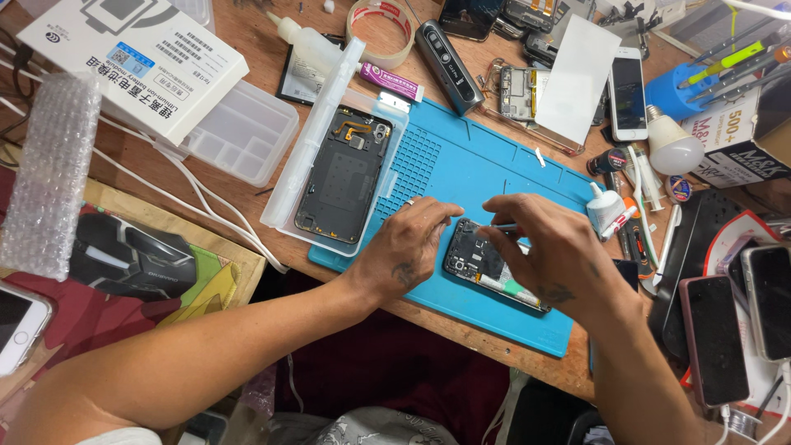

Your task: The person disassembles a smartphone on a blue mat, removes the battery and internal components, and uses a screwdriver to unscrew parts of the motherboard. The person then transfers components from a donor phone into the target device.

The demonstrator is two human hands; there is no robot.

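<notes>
Cluttered wooden bench [247, 33], blue mat [461, 165] at centre; we list from the work outward.

Item: opened phone [482, 265], back off, board and battery exposed, lying flat on the mat near its front edge. We judge it light, thin and stiff, yet fragile inside: bare connectors and thin ribbon parts that would not take pressure. Best held by the outer frame edges, never across the open middle.

Left hand [408, 247]: fingers curled and pressed down on the phone's left end, steadying it; ring on one finger.

Right hand [552, 247]: thumb and forefingers pinched together on a thin metal tool [501, 227], its tip over the phone's upper part. What the tip touches we cannot tell.

Nearby: detached back cover [346, 177] in a clear tray [288, 189], left of the hands; small glue bottle [606, 206] just right; white phone [628, 92] and bulb [671, 148] further back; tape roll [381, 29]; bubble wrap [45, 173] far left.
</notes>
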